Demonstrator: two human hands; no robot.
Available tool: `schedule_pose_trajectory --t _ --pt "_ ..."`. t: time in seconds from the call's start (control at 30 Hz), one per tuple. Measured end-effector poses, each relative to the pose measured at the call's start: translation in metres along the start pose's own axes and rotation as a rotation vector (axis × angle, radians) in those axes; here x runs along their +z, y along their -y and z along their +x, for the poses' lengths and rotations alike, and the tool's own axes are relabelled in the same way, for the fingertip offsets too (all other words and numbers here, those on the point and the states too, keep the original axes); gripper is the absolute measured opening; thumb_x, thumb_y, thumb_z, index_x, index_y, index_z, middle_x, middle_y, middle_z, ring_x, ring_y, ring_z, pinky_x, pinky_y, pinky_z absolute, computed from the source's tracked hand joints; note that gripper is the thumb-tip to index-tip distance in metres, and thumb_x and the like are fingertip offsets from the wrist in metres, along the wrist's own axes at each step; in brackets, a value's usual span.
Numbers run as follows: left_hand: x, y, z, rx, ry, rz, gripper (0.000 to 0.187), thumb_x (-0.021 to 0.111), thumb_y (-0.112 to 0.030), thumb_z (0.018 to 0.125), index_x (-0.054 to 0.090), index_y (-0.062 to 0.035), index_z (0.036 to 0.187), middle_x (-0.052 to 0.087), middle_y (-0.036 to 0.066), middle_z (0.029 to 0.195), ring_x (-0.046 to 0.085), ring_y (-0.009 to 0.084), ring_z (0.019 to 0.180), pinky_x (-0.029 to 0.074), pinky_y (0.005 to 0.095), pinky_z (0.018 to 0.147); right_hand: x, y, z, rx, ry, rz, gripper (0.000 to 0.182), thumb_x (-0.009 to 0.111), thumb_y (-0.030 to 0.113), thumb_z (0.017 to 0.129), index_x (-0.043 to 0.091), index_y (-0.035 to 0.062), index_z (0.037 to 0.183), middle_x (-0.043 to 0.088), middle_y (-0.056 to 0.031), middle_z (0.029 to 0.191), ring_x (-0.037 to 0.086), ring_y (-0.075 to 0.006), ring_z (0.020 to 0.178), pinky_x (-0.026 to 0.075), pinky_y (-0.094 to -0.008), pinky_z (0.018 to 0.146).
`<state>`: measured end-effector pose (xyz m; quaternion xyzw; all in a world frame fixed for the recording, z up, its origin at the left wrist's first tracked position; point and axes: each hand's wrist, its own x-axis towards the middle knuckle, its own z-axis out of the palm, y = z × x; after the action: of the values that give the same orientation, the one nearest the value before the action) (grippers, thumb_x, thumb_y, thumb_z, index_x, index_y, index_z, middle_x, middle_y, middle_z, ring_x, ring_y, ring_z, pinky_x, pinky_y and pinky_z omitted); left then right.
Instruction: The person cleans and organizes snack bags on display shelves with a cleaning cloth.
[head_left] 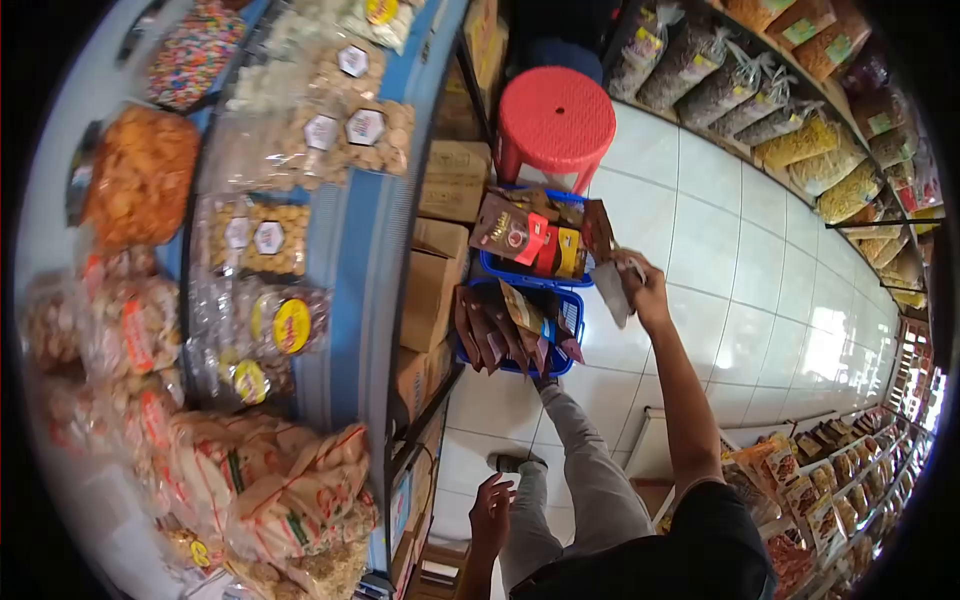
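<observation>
Blue baskets [545, 272] full of brown snack packets [505, 330] stand on the white floor [740, 270], in front of a red stool [556, 122]. Right hand [645, 288] is closed around a pale packet [612, 288], held just above the baskets. Left hand [491, 512] hangs low near the shelf [355, 240], fingers half curled, holding nothing that I can see.

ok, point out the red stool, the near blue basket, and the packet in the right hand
red stool [556, 118], head view, middle of the seat top
near blue basket [573, 305], head view, right rim
packet [611, 288], head view, lower part below the right hand [648, 290]
</observation>
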<state>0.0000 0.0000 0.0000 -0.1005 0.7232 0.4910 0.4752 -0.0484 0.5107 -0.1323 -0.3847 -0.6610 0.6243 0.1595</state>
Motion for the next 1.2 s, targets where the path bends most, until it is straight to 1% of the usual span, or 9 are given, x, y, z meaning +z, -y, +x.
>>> schedule_pose_trajectory --t 0.07,0.1,0.3,0.53,0.63,0.73,0.97,1.1,1.2 --pt "-0.003 -0.002 0.018 0.075 -0.018 0.026 0.044 0.057 -0.021 0.114 0.048 -0.0060 0.154 0.069 0.016 0.134 0.073 0.0258 0.115 0.061 0.0386 0.093 0.015 0.022 -0.018 0.041 0.026 0.093 0.026 0.067 0.018 0.108 0.076 -0.0008 0.123 0.072 -0.0044 0.127 0.064 -0.0142 0.115 0.049 -0.0300 0.104" --pt "-0.003 -0.001 -0.004 0.236 0.025 -0.029 0.043 0.056 -0.021 0.114 0.048 -0.0058 0.154 0.069 0.016 0.134 0.073 0.0259 0.115 0.061 0.0385 0.093 -0.006 0.115 -0.066 -0.050 0.019 0.084 0.025 0.068 0.017 0.107 0.076 -0.0013 0.122 0.071 -0.0039 0.127 0.064 -0.0148 0.115 0.049 -0.0302 0.104" --pt "-0.066 -0.038 -0.119 0.485 -0.074 -0.079 0.042 0.057 -0.020 0.114 0.049 -0.0054 0.152 0.069 0.016 0.133 0.073 0.0285 0.115 0.061 0.0387 0.092 0.009 0.248 -0.243 -0.003 0.353 0.648 0.020 0.076 0.007 0.095 0.076 -0.0049 0.110 0.071 -0.0090 0.109 0.069 -0.0214 0.104 0.055 -0.0348 0.095" --pt "-0.134 -0.048 -0.221 0.732 0.112 -0.503 0.068 0.063 -0.027 0.110 0.029 -0.0037 0.165 0.051 0.018 0.158 0.056 0.0324 0.140 0.050 0.0467 0.112 0.059 0.323 -0.388 -0.145 0.663 0.939 0.018 0.081 0.007 0.088 0.078 -0.0034 0.102 0.071 -0.0123 0.106 0.071 -0.0283 0.101 0.057 -0.0377 0.090" --pt "-0.153 -0.059 -0.267 0.797 0.167 -0.616 0.072 0.063 -0.026 0.110 0.025 -0.0048 0.167 0.046 0.018 0.162 0.051 0.0312 0.144 0.046 0.0478 0.116 0.098 0.357 -0.438 -0.185 0.801 0.733 0.022 0.080 0.009 0.090 0.078 -0.0031 0.108 0.071 -0.0128 0.110 0.070 -0.0277 0.104 0.057 -0.0381 0.090" --pt "-0.173 -0.032 -0.287 0.719 0.092 -0.564 0.060 0.064 -0.019 0.109 0.034 -0.0050 0.159 0.054 0.013 0.151 0.054 0.0253 0.138 0.048 0.0474 0.114 0.129 0.353 -0.470 0.011 0.975 0.650 0.030 0.079 0.007 0.092 0.075 -0.0021 0.120 0.072 -0.0115 0.109 0.070 -0.0261 0.103 0.058 -0.0383 0.090" --pt "-0.187 0.011 -0.293 0.542 -0.052 -0.851 0.048 0.068 -0.009 0.106 0.044 -0.0066 0.148 0.057 0.011 0.141 0.059 0.0241 0.131 0.054 0.0449 0.108 0.147 0.322 -0.492 0.190 0.834 0.511 0.025 0.075 0.013 0.101 0.077 0.0000 0.123 0.074 -0.0060 0.128 0.068 -0.0179 0.118 0.053 -0.0359 0.105" --pt "-0.172 0.010 -0.249 0.462 -0.059 -0.596 0.054 0.069 -0.010 0.105 0.043 -0.0082 0.153 0.056 0.013 0.147 0.059 0.0269 0.132 0.055 0.0449 0.107 0.132 0.287 -0.457 -0.093 0.686 0.155 0.019 0.070 0.005 0.102 0.079 -0.0004 0.118 0.075 -0.0070 0.129 0.066 -0.0191 0.122 0.049 -0.0373 0.110" --pt "-0.145 0.048 -0.166 0.304 -0.135 -0.374 0.063 0.071 -0.011 0.103 0.040 -0.0092 0.158 0.052 0.014 0.154 0.058 0.0302 0.137 0.056 0.0434 0.106 0.121 0.255 -0.411 -0.286 0.579 -0.024 0.029 0.073 -0.003 0.090 0.081 0.0047 0.117 0.075 -0.0107 0.125 0.068 -0.0246 0.121 0.051 -0.0376 0.109"
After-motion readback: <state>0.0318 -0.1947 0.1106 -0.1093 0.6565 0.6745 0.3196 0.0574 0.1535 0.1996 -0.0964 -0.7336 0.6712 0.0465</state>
